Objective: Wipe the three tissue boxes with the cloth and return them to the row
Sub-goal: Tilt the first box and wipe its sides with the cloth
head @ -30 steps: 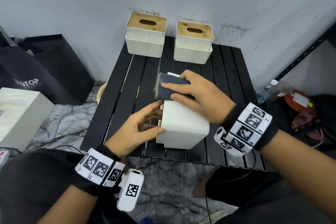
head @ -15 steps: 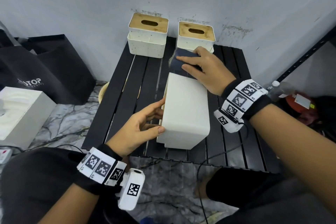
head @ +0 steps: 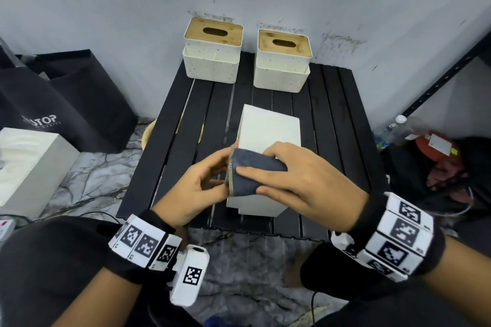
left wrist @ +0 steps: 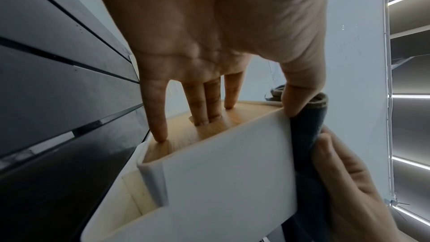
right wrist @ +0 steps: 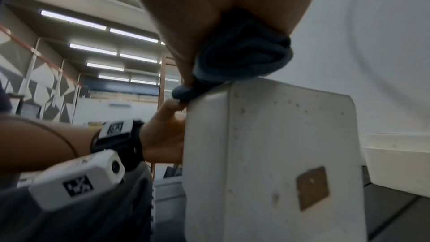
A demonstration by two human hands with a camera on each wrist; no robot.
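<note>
A white tissue box (head: 268,127) lies on its side in the middle of the black slatted table (head: 340,114), its wooden lid (left wrist: 186,135) facing left. My left hand (head: 212,175) holds that side, fingers (left wrist: 160,117) on the lid and thumb on the top edge. On the near end of the upper face lies the folded blue cloth (head: 252,167), pressed down and held by my right hand (head: 279,178). Two more tissue boxes (head: 212,61) (head: 283,69) stand upright at the table's back edge, side by side.
The wall stands right behind the two back boxes. A black bag (head: 66,103) and a white box (head: 29,164) sit on the marble floor to the left. A bottle (head: 396,127) and a black shelf post (head: 438,79) are to the right.
My right hand slid the cloth to the far end of the box, then drew it back to the near end. My left hand stayed on the lid side.
</note>
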